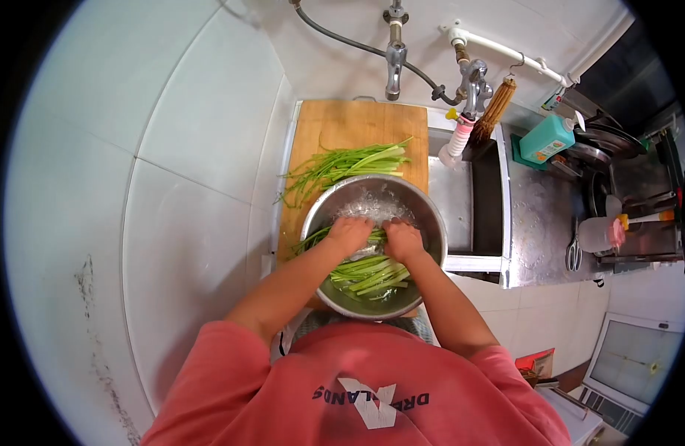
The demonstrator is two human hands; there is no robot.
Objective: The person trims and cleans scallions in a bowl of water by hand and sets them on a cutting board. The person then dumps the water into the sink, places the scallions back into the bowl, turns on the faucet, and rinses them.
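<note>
A steel basin (pixel 434 217) of water stands on the wooden cutting board. Inside it lie green vegetable stalks (pixel 368 276), long and thin like Chinese celery, partly under water. My left hand (pixel 351 235) is closed on a bunch of stalks toward the basin's left side. My right hand (pixel 402 239) grips the same bunch further right, its fingertips hidden at the water. Bubbles and splashes break the surface just beyond both hands. Behind the basin, another pile of green stalks (pixel 357 165) rests on the cutting board (pixel 342 123).
A sink (pixel 451 201) with a faucet (pixel 475 85) adjoins the board on the right. Beyond it, a steel counter (pixel 539 223) holds a teal pump bottle (pixel 547 139), scissors (pixel 573 253) and pans. A brush (pixel 494 111) hangs from a pipe. A tiled wall (pixel 194 186) rises at the left.
</note>
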